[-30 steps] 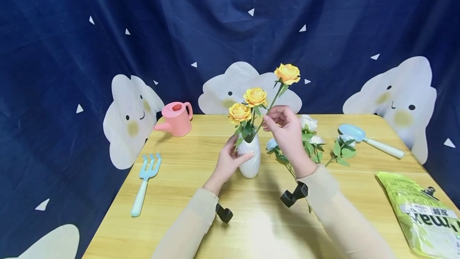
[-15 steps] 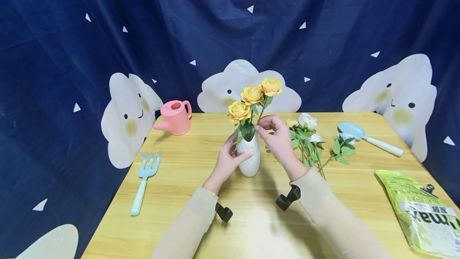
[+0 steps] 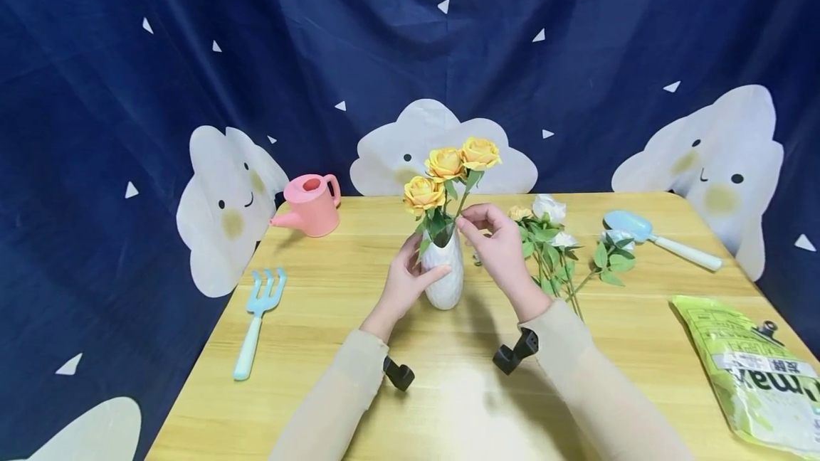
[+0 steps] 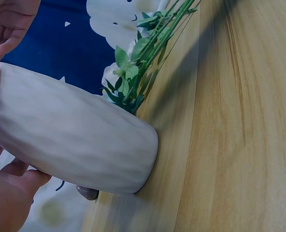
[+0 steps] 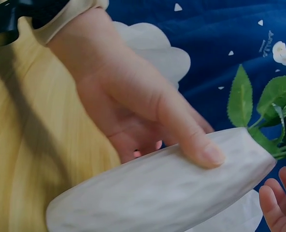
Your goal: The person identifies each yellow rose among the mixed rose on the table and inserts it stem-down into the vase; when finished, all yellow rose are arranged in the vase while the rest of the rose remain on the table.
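Note:
In the head view a white textured vase (image 3: 446, 279) stands upright on the wooden table. My left hand (image 3: 405, 287) grips it from the left, thumb across its front, as the right wrist view also shows that thumb (image 5: 206, 152) on the vase. Three yellow roses, a left one (image 3: 423, 194), a middle one (image 3: 445, 163) and a right one (image 3: 480, 154), rise from the vase mouth. At the rim, my right hand (image 3: 502, 251) pinches the right rose's stem between thumb and fingers. The stem ends inside the vase are hidden.
Loose flowers (image 3: 547, 247) with white and yellow heads lie right of the vase. A blue trowel (image 3: 660, 239) and a green bag (image 3: 746, 375) with a clip lie further right. On the left are a pink watering can (image 3: 312, 206) and a blue hand fork (image 3: 258, 326).
My right hand has moved down and left with the right rose, lowering its stem into the vase. The left hand has kept its hold on the vase.

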